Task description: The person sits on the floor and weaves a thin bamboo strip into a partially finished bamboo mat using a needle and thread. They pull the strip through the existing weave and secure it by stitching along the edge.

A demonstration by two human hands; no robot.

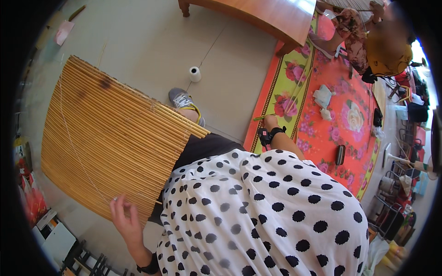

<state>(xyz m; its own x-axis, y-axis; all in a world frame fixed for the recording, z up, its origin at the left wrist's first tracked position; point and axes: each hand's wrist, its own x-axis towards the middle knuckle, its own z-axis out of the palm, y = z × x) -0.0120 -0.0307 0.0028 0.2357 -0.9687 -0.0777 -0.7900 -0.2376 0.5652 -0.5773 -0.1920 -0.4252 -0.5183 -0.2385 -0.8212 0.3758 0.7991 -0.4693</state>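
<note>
Over my lap lies a mat of thin yellow-brown bamboo sticks [115, 133] in a tight row, reaching left. A pale thread [73, 135] runs slantwise across it down to my left hand [125, 216], whose thumb and fingers are pinched together near the mat's lower edge. My right hand [270, 122] is stretched away to the right over the flowered floor mat. Its fingers are closed round a thin green thing [261, 118], mostly hidden, so its kind cannot be told. Both wrists wear black bands.
A white thread spool [195, 74] stands on the tiles beyond my shoe [184, 99]. A wooden table [258, 16] is at the far side. On the red flowered mat [317, 152] are pale crumpled bags [323, 97] and a dark case [340, 155]. Another person [352, 34] sits far right.
</note>
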